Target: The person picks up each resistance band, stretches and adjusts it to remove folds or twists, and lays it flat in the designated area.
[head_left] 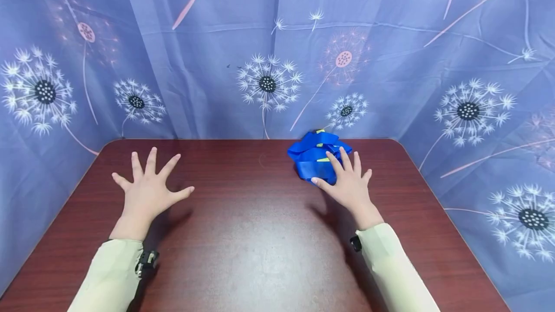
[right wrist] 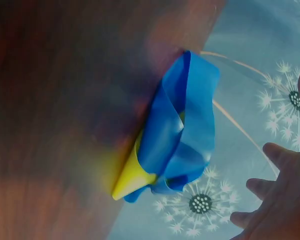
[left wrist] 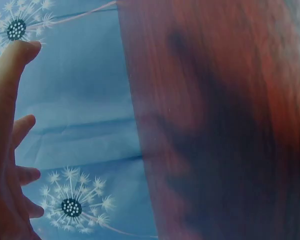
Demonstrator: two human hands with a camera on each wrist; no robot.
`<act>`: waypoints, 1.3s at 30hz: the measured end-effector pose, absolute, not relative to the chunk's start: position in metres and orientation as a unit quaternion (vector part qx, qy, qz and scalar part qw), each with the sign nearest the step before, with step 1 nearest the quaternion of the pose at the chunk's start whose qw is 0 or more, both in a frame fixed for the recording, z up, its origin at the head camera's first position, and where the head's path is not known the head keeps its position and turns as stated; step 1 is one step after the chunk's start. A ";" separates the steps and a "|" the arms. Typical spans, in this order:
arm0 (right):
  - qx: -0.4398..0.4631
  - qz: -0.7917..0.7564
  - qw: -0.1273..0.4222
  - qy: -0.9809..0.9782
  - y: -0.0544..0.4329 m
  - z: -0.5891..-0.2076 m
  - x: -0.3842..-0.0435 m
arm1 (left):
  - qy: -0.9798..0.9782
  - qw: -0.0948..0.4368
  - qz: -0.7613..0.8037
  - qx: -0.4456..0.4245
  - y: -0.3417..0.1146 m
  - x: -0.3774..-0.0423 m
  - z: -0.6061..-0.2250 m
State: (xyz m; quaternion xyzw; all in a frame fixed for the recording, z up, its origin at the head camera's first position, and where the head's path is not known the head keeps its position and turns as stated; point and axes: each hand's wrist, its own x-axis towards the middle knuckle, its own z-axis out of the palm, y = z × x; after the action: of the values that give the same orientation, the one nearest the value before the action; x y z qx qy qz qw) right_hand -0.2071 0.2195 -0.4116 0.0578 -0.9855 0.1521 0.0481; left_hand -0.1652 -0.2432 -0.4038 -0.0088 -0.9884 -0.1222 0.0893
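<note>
A loosely heaped flat blue band (head_left: 315, 160) with yellow parts lies at the back of the table, right of the middle. In the right wrist view the band (right wrist: 177, 130) shows smooth, shiny folds and a yellow piece (right wrist: 135, 175) at one end. My right hand (head_left: 350, 188) is held above the table with fingers spread, thumb and index finger overlapping the band in the head view. On the left, my left hand (head_left: 147, 194) hovers over the tabletop, fingers spread wide and holding nothing. Its fingers (left wrist: 25, 175) also show along the left edge of the left wrist view.
The dark red wooden table (head_left: 243, 235) has rounded back corners. Blue cloth (head_left: 208, 71) printed with dandelions hangs behind it and along both sides. Each sleeve cuff has a black device (head_left: 147, 260) near it. Both hands cast shadows on the wood.
</note>
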 end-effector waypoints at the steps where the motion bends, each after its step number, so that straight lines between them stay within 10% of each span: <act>1: 0.059 0.158 0.052 -0.984 0.219 -0.414 -0.207 | -0.988 0.092 -0.124 -0.010 -0.242 -0.165 -0.405; 18: 0.103 0.240 0.171 -0.950 0.208 -0.425 -0.203 | -0.981 0.123 -0.147 -0.032 -0.207 -0.172 -0.410; 39: 0.119 0.302 0.152 -0.934 0.215 -0.404 -0.208 | -0.958 0.105 -0.249 -0.092 -0.165 -0.185 -0.399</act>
State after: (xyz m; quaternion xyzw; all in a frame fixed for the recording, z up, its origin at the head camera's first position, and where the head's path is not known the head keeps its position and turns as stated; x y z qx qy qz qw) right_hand -0.2080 0.2145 -0.4040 0.1191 -0.9338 0.3015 0.1517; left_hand -0.1851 -0.1646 -0.3985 -0.0922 -0.9582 -0.2493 0.1054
